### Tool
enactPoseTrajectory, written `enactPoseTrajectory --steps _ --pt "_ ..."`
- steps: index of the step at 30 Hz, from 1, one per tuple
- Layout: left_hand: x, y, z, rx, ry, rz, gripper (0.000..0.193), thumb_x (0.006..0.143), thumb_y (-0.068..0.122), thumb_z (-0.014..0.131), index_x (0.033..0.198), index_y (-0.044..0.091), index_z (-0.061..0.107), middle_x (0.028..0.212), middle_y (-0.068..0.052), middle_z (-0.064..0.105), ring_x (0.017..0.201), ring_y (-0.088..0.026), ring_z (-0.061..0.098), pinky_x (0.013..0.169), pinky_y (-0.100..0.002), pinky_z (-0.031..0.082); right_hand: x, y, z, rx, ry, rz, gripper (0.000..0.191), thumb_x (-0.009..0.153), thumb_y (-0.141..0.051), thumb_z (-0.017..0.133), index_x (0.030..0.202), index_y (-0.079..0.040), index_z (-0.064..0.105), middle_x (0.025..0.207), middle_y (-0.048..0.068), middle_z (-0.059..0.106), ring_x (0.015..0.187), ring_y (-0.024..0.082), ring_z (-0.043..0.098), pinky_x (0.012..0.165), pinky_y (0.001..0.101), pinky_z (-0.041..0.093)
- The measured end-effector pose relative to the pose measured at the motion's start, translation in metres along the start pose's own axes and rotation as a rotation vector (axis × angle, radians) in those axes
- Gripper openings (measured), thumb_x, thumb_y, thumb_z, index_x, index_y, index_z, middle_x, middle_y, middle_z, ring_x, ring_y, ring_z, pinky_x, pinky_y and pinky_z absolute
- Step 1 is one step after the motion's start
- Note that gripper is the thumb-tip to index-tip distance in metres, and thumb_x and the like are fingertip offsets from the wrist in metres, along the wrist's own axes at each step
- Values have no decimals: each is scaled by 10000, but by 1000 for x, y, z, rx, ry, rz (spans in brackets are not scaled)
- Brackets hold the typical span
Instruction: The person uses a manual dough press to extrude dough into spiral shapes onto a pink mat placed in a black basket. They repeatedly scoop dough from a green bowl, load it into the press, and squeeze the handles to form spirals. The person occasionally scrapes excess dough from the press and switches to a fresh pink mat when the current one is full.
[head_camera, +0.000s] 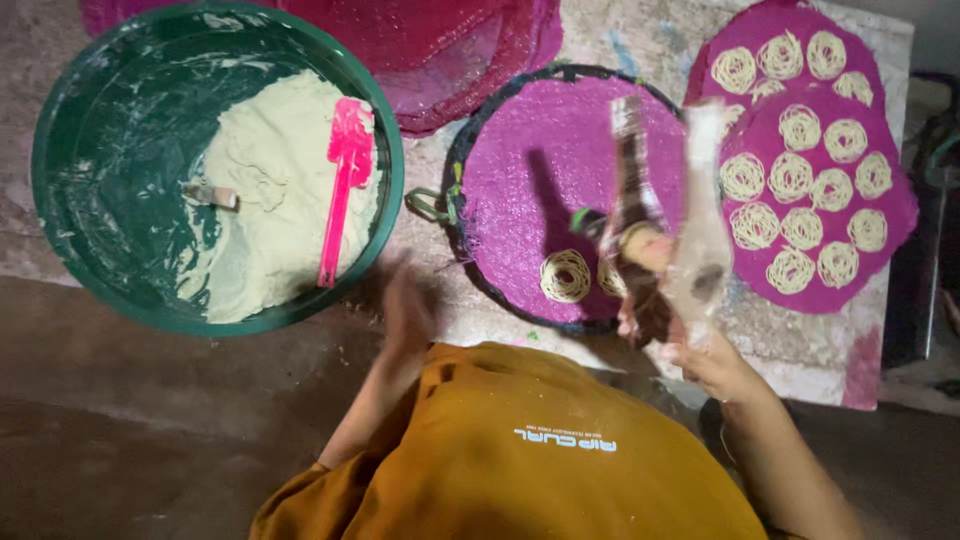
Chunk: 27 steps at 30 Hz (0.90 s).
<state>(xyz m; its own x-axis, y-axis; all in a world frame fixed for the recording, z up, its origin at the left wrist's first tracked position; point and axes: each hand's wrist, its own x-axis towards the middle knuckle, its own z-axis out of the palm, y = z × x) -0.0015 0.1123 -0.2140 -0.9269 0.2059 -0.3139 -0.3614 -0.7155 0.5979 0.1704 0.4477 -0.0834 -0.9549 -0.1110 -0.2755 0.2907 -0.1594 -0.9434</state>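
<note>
My right hand (700, 355) grips the handles of a dough press (655, 215), blurred and dough-smeared, held over a purple round mat (540, 160) on a dark-rimmed tray. Two pale noodle coils (565, 275) lie at the mat's near edge, under the press. My left hand (410, 310) is blurred, looks empty with its fingers extended, and hovers above the floor between the tray and a green basin (60, 200). The basin holds pale dough (275, 200) with a pink spatula (343, 190) lying on it.
Two more purple mats (895, 215) at the right carry several noodle coils. A stack of magenta mesh mats (450, 50) lies at the top. A small dough-covered piece (210, 195) sits in the basin. My orange shirt (520, 460) fills the bottom.
</note>
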Motion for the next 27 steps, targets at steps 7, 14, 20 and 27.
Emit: enactPoseTrajectory --steps 7,14,20,27 --pt "45 45 137 -605 -968 -341 828 1054 492 572 1687 50 271 1608 -281 382 1493 -384 386 1290 -502 295 33 -18 8 266 -514 325 1074 913 -749 510 1597 50 288 1372 230 566 1222 305 599 1019 438 470" --pt "60 34 162 -433 -1056 -139 580 920 200 628 1475 72 518 1235 -113 563 1236 -260 509 1171 -403 335 52 -58 -56 -370 -415 551 1131 800 -861 336 1514 11 435 1406 226 584 1284 344 655 1069 482 476" --pt "105 24 163 -587 -994 -182 368 792 124 618 1158 130 579 1180 -56 636 1246 -252 603 1267 -476 384 90 -73 -70 -475 -374 508 972 912 -762 303 1461 24 465 1395 238 632 1267 356 605 1082 441 470" --pt "135 7 132 -767 -951 -183 252 874 193 566 1116 126 556 1035 -54 640 1085 -245 630 1133 -451 459 108 -53 -32 -734 -220 620 934 877 -765 239 1341 -28 578 1106 184 740 1034 270 706 914 426 608"
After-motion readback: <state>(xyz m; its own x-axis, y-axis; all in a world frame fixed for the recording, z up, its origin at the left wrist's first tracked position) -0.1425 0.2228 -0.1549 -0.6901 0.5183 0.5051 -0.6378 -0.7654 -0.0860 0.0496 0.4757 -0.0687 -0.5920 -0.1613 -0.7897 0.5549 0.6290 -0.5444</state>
